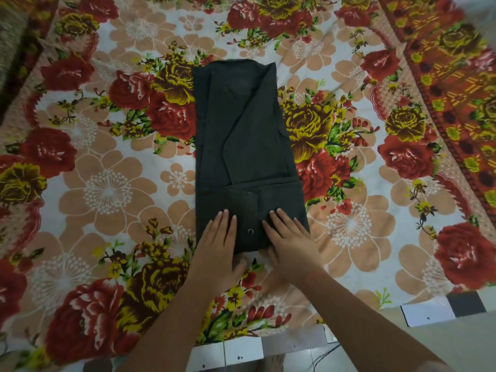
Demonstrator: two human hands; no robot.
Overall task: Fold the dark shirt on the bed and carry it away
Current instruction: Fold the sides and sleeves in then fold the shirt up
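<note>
Head view of a partly folded garment. The dark shirt (pixel 247 146) lies flat near the middle of the bed (pixel 107 189), on a floral bedspread, already narrowed into a long strip with its sides turned inward. Its long axis runs straight away from the person, the collar end farthest and the near end turned up once into a low band across the strip. Both hands rest palm-down on that near band: the left hand (pixel 217 245) on its left half, the right hand (pixel 291 241) on its right half, with a small metal snap (pixel 250 231) showing between them. The fingers of both hands are extended and flat, pressing the cloth and gripping nothing; the thumbs sit at or under the near edge, though whether they hook beneath it cannot be told. Neither hand is nearer than the other; the unfolded length lies wholly beyond the fingertips. Judged from this layout, the next fold carries the near band forward along the long axis. No containers appear; pale floor tiles (pixel 241 353) show at the bed's near edge.
</note>
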